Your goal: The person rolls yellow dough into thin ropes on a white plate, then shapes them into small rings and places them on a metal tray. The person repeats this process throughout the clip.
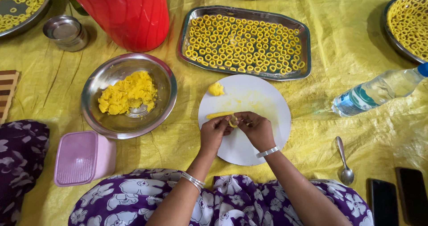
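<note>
While both hands meet over the white round board [263,102], we see the left hand [213,132] and the right hand [255,129] pinched together on one small ring of yellow dough [232,121], fingertips narrow and closed on it. At nine o'clock from that ring, touching the left fingers, lies one rolled dough strip [219,115]; at eleven o'clock on the board sits one small dough lump [216,89].

We count one steel bowl [102,76] of crumbled yellow dough at nine o'clock from the board, and one pink lidded box [82,157] at seven o'clock. At twelve o'clock lies one rectangular steel tray [187,30] packed with rows of dough rings, too many for us to count. Two more round trays of rings show partly, one at the top-left corner [31,18] and one at the top-right [388,34].

One red bucket [129,16] stands at eleven o'clock, with one small steel cup [66,31] just beside it. One plastic water bottle [379,90] lies at three o'clock, one spoon [344,161] at four o'clock, and two dark phones [397,201] lie at the bottom right. Everything rests on one yellow sheet [343,56].
</note>
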